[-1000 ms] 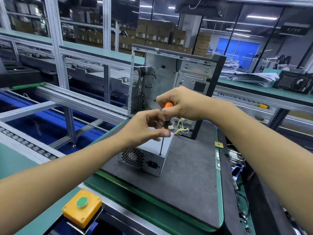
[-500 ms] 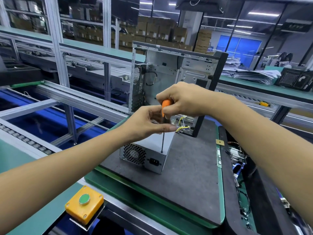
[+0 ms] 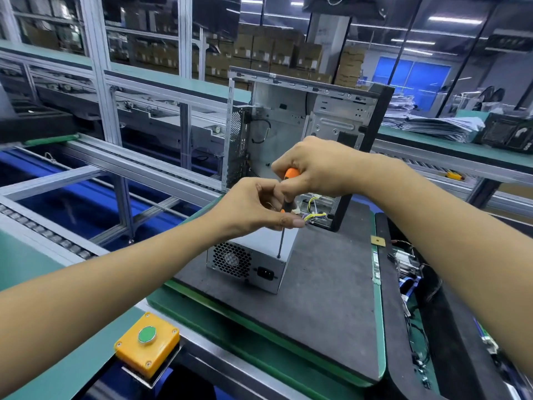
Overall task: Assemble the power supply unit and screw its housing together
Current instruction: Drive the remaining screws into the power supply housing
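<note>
Over the last second the left hand [image 3: 253,206] opened its pinch slightly, its thumb sliding forward along the screwdriver [image 3: 284,217] shaft, while the right hand [image 3: 314,166] shifted its grip around the orange handle.

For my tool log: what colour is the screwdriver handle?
Orange, on the slim steel-shafted screwdriver gripped by the right hand; head view.

Factory hall, assembly line
Aluminium conveyor frame [image 3: 138,166]; stacked cardboard boxes [image 3: 277,53] behind it; blue window [image 3: 412,79] to their right; ceiling strip lights [image 3: 454,20] above.
</note>
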The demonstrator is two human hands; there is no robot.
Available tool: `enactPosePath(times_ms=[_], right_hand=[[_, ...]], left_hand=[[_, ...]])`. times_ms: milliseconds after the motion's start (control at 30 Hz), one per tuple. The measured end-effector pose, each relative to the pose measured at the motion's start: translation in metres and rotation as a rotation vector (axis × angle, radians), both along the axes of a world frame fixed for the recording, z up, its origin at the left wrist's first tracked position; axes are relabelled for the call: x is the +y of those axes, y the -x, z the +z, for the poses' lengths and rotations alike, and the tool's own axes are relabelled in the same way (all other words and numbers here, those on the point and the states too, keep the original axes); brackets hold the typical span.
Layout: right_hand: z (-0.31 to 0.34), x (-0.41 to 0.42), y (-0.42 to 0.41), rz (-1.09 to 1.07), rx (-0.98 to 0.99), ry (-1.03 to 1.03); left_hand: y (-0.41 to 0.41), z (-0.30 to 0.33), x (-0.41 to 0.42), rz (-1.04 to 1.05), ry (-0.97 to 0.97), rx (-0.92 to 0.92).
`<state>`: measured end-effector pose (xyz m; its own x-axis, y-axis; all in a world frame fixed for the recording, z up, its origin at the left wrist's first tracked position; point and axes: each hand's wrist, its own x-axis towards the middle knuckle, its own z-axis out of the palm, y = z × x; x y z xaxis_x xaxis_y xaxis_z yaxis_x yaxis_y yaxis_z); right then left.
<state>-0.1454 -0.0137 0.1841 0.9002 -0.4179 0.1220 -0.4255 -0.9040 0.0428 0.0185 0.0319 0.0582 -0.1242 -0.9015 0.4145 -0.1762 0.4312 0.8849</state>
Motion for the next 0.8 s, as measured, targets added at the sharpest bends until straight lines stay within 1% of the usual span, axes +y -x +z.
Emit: enactPosePath(times_ms=[67, 100, 200, 300, 367, 433, 500, 567, 667, 800], right_hand=[[-0.001, 0.000, 0.000, -0.017, 0.025, 0.095], [-0.002, -0.001, 0.001, -0.018, 0.023, 0.060], [-0.006, -0.002, 0.001, 0.000, -0.043, -0.177], [-0.007, -0.003, 0.000, 0.030, -0.118, -0.245], [-0.005, -0.005, 0.000, 0.015, -0.103, -0.233], [-0.002, -0.005, -0.001, -0.010, -0.067, -0.150], [-0.001, -0.005, 0.000, -0.029, -0.049, -0.093], [-0.001, -0.005, 0.001, -0.033, -0.036, -0.087], [-0.003, -0.004, 0.002, 0.013, -0.054, -0.206], [-0.006, -0.007, 0.005, 0.008, -0.114, -0.283]], left_hand=[[0.000, -0.006, 0.000, -0.074, -0.060, 0.066], [-0.003, -0.008, -0.001, -0.112, -0.090, 0.085], [-0.014, -0.008, -0.001, -0.229, -0.141, 0.064], [-0.018, -0.003, 0.000, -0.301, -0.144, -0.012], [-0.014, 0.001, 0.000, -0.217, -0.114, -0.022], [-0.005, 0.002, -0.001, -0.047, -0.045, -0.028], [0.000, -0.001, -0.002, 0.019, -0.009, 0.000], [-0.001, -0.002, -0.002, -0.025, -0.004, 0.042], [-0.008, 0.001, 0.000, -0.130, -0.031, -0.001], [-0.013, 0.004, 0.002, -0.207, -0.084, -0.028]])
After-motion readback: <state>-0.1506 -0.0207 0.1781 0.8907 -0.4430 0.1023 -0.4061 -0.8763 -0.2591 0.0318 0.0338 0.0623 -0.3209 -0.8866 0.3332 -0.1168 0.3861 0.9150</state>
